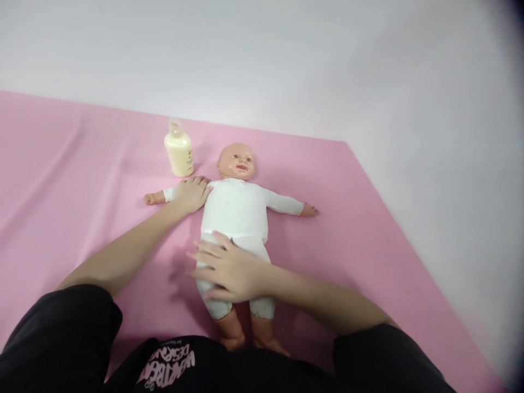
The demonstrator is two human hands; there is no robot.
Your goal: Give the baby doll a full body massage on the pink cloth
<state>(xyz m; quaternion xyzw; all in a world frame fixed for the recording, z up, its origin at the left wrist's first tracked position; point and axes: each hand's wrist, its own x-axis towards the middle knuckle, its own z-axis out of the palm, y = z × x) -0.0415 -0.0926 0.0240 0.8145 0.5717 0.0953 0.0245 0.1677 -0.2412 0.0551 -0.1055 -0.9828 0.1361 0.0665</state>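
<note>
The left hand [193, 194] is laid flat, fingers extended, on the upper arm of the doll [235, 210]; the right hand [237, 270] is held, fingers spread, over its thighs.

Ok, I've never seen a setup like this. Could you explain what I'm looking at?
There's no machine here: these are a person's two bare hands. The one picture comes from a camera worn on that person's head, looking forward and down, so their black shirt shows at the bottom. On a pink cloth a doll dressed in white lies on its back. A bottle stands near its head. The left hand lies over the doll's upper arm, by the shoulder; whether it grips, I can't tell. The right hand, slightly blurred, is over the doll's hips and thighs, its fingers spread and holding nothing.
</note>
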